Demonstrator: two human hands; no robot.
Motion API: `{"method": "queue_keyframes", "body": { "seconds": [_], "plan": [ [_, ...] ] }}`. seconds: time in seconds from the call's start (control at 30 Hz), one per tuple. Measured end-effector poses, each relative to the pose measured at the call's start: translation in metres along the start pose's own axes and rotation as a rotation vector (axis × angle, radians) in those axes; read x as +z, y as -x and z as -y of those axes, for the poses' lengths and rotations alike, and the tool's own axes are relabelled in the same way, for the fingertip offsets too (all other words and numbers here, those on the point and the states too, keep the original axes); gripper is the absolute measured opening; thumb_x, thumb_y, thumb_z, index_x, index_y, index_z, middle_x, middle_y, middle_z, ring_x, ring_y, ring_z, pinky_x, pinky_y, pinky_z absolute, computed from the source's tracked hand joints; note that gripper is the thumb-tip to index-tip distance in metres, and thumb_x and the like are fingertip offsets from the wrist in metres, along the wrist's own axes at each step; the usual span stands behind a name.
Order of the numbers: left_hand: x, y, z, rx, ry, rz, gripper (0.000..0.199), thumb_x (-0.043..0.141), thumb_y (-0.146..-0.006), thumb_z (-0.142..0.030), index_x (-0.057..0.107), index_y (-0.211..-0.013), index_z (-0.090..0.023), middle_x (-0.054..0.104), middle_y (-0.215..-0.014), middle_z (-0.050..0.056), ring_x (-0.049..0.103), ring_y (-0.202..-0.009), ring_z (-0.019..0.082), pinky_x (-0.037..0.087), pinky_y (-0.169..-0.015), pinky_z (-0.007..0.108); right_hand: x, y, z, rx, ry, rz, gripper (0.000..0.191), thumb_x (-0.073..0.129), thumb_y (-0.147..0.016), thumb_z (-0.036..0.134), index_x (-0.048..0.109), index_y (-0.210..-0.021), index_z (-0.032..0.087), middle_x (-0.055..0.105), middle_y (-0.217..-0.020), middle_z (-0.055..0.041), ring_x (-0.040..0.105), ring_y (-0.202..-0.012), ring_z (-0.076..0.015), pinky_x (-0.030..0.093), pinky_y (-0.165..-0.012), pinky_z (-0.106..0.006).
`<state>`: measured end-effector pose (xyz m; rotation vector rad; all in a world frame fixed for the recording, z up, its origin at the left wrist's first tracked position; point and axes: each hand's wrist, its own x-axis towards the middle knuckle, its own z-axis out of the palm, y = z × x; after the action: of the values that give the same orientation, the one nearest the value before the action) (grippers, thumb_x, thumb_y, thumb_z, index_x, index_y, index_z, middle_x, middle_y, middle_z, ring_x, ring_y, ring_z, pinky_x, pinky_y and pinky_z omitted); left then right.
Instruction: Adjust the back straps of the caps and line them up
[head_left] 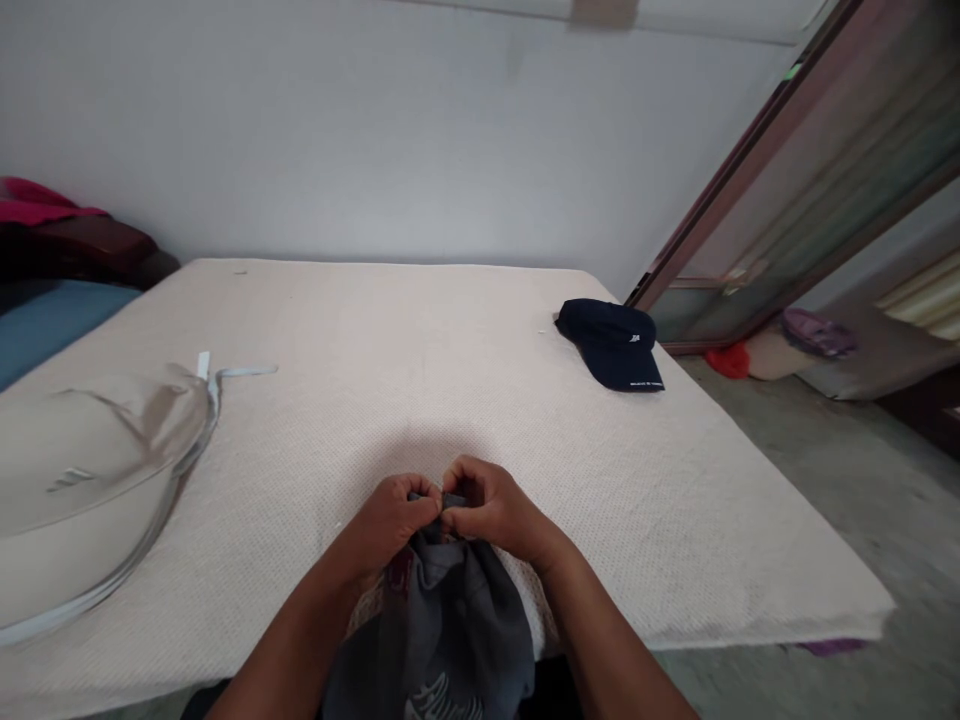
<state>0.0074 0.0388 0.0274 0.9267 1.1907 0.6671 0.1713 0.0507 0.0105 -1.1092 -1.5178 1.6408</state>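
Observation:
A dark grey cap (469,610) with pale embroidery hangs at the near edge of the covered surface, its strap end turned away from me. My left hand (397,515) pinches one side of the strap between thumb and fingers. Right beside it, my right hand (495,507) grips the other side, the fingertips of both hands almost touching. The exact fastening between the fingers is too small to make out. A red label shows inside the cap near my left wrist.
A beige wide-brimmed hat (82,470) with a light tie lies at the left. At the far right rests a navy cap (609,335). The white textured cover (420,340) meets a wall behind. Dark and blue items (60,310) stand beyond the left edge.

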Motion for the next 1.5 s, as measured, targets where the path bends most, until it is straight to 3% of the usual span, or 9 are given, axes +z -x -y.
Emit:
{"method": "queue_keyframes", "body": {
  "seconds": [0.33,0.47,0.77,0.87,0.97,1.07,1.2,1.37,1.5],
  "plan": [
    [0.0,0.003,-0.004,-0.029,0.176,-0.066,0.009,0.061,-0.065,-0.02,0.053,-0.066,-0.016,0.052,-0.055,-0.004,0.046,-0.047,0.008,0.033,-0.047,0.02,-0.002,0.0,-0.002,-0.061,-0.05,-0.122,0.022,0.068,-0.066,0.019,0.053,-0.081,0.02,0.057,-0.069,0.0014,0.054,-0.062,-0.0125,0.041,-0.056,-0.024],
    [-0.001,0.005,-0.007,-0.006,0.274,-0.075,0.013,0.063,-0.065,-0.021,0.051,-0.063,-0.016,0.05,-0.051,-0.005,0.042,-0.044,0.007,0.03,-0.044,0.019,-0.005,-0.005,-0.006,-0.102,-0.138,-0.115,0.023,0.069,-0.067,0.022,0.053,-0.083,0.019,0.056,-0.069,0.0016,0.053,-0.062,-0.012,0.041,-0.057,-0.025],
    [-0.004,0.004,0.001,0.033,0.503,0.068,0.005,0.058,-0.066,-0.018,0.053,-0.064,-0.017,0.054,-0.055,-0.003,0.047,-0.048,0.01,0.037,-0.047,0.021,-0.008,-0.007,-0.004,-0.136,-0.337,-0.087,0.024,0.071,-0.066,0.021,0.06,-0.087,0.017,0.055,-0.071,0.0024,0.05,-0.061,-0.0092,0.037,-0.056,-0.023],
    [-0.004,0.003,0.001,-0.008,0.495,0.119,0.012,0.056,-0.073,-0.026,0.058,-0.069,-0.015,0.056,-0.059,-0.001,0.053,-0.055,0.013,0.041,-0.054,0.024,-0.008,-0.006,-0.003,-0.151,-0.31,-0.053,0.022,0.07,-0.068,0.02,0.061,-0.087,0.017,0.056,-0.072,0.0016,0.051,-0.062,-0.0096,0.038,-0.058,-0.024],
    [-0.001,0.003,-0.001,-0.032,0.4,0.08,0.021,0.059,-0.077,-0.036,0.06,-0.074,-0.015,0.059,-0.063,0.0,0.055,-0.058,0.013,0.043,-0.057,0.025,-0.007,-0.005,-0.002,-0.172,-0.259,-0.037,0.02,0.069,-0.069,0.018,0.061,-0.087,0.017,0.057,-0.075,0.0008,0.051,-0.066,-0.0102,0.039,-0.061,-0.025],
    [0.002,0.003,0.0,-0.047,0.324,0.072,0.019,0.068,-0.073,-0.032,0.059,-0.073,-0.015,0.058,-0.061,-0.001,0.051,-0.052,0.01,0.039,-0.053,0.022,-0.005,-0.002,0.0,-0.169,-0.189,-0.021,0.018,0.066,-0.071,0.016,0.061,-0.088,0.017,0.057,-0.077,0.0002,0.052,-0.069,-0.0108,0.039,-0.063,-0.025],
    [0.004,0.003,0.004,-0.026,0.381,0.12,0.014,0.064,-0.075,-0.026,0.058,-0.07,-0.014,0.058,-0.061,0.0,0.05,-0.052,0.009,0.038,-0.053,0.021,-0.003,0.0,0.001,-0.146,-0.127,0.001,0.018,0.065,-0.07,0.014,0.061,-0.088,0.017,0.057,-0.076,0.0006,0.051,-0.067,-0.0107,0.039,-0.062,-0.025],
    [0.005,0.004,-0.001,0.039,0.356,0.12,0.011,0.054,-0.073,-0.018,0.055,-0.063,-0.015,0.061,-0.061,0.002,0.051,-0.053,0.011,0.039,-0.054,0.022,-0.001,-0.003,0.0,-0.097,-0.272,0.069,0.021,0.067,-0.07,0.019,0.058,-0.089,0.018,0.058,-0.067,0.002,0.054,-0.058,-0.0113,0.041,-0.057,-0.026],
    [0.001,0.005,-0.006,0.157,0.353,0.168,0.013,0.051,-0.074,-0.016,0.058,-0.062,-0.014,0.063,-0.07,0.004,0.055,-0.065,0.013,0.042,-0.063,0.023,-0.006,-0.003,0.002,-0.099,-0.318,0.043,0.017,0.067,-0.075,0.027,0.058,-0.085,0.016,0.06,-0.072,-0.0007,0.057,-0.065,-0.0132,0.042,-0.065,-0.029]
  ]
}}
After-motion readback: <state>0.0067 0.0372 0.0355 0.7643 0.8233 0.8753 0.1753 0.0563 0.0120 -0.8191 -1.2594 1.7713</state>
